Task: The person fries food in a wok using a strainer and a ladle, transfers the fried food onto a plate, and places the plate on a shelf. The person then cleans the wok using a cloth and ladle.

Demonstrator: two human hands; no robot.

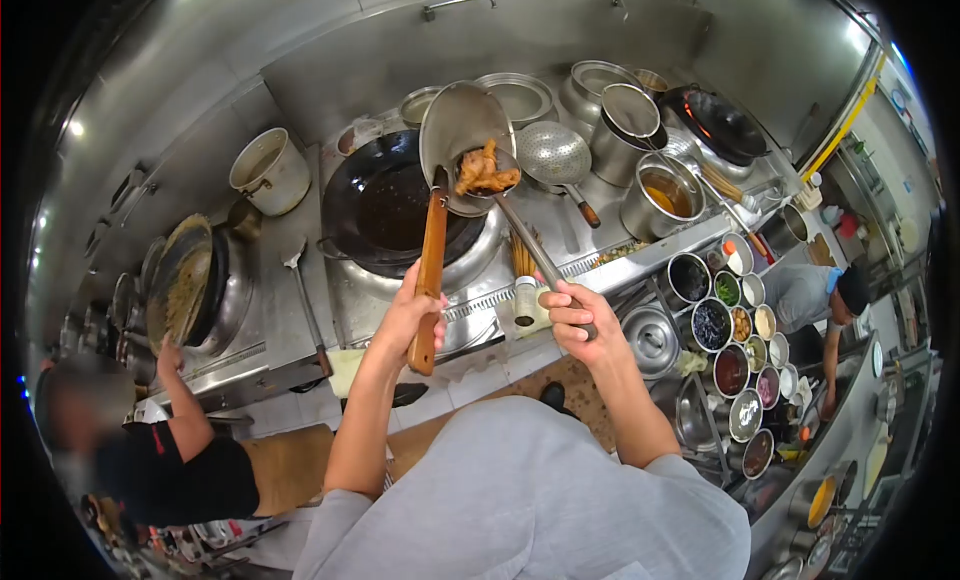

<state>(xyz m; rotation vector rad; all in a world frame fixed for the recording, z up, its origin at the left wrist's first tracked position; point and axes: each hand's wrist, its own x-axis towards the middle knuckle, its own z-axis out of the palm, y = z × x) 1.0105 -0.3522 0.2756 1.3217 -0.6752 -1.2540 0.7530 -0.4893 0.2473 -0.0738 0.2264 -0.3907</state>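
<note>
My left hand [406, 318] is closed round the flat wooden handle of a strainer [452, 130], whose wide, round metal bowl is tilted up above the stove. My right hand [584, 326] grips the metal handle of a ladle [530, 242]. Browned food pieces [486, 170], perhaps fried meat, lie where the ladle's head meets the strainer's bowl; the head is mostly hidden by them. Below and to the left sits a big black wok [350, 205] with dark liquid [392, 212] in it, partly covered by the strainer.
A perforated skimmer [553, 152] and a pot of amber liquid [655, 200] stand right of the wok. Several ingredient containers [711, 325] line the right side. A co-worker [190, 445] works at another wok [190, 280] on the left; another person [800, 285] bends at far right.
</note>
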